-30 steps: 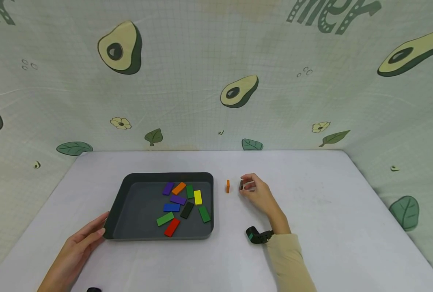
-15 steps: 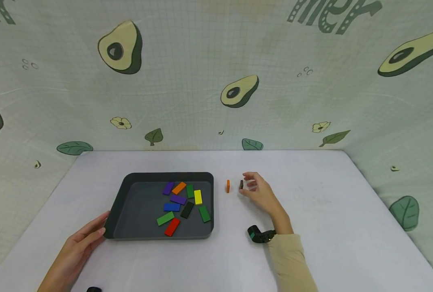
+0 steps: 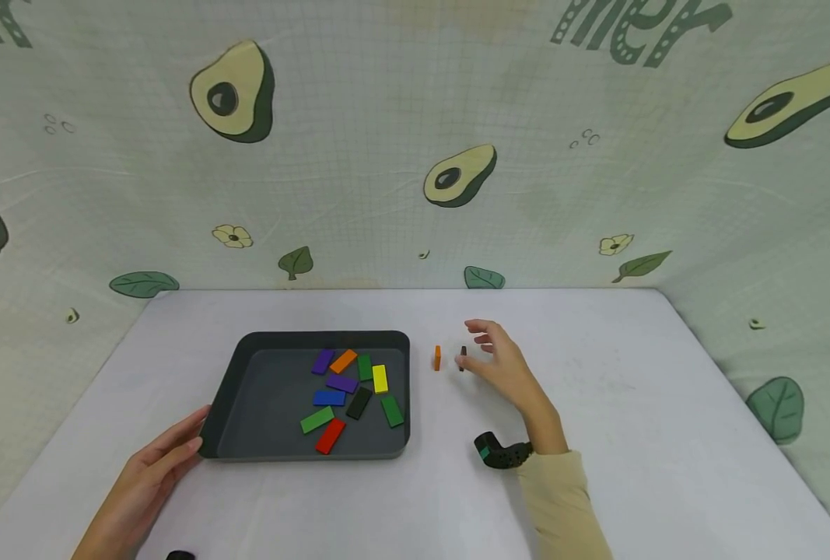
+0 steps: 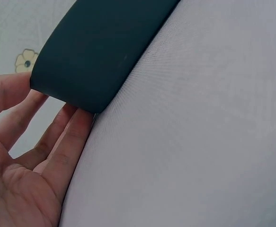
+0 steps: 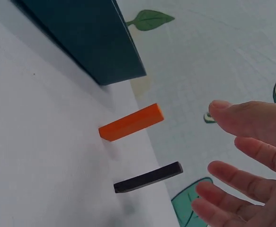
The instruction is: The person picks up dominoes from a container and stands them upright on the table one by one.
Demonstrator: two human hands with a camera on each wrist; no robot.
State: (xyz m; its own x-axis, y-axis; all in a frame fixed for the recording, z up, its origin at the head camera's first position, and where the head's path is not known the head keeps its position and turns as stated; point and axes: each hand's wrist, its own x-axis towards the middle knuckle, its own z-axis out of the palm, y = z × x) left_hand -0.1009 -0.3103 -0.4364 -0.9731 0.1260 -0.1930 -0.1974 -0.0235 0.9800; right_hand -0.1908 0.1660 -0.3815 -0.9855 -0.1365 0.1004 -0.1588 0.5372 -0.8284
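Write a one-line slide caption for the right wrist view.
Open right hand beside a black block and an orange block standing on the table.

Right arm: beige long sleeve worn to wrist; black wrist-mounted camera w/ green mark strapped on. Left hand: bare, no sleeve seen.
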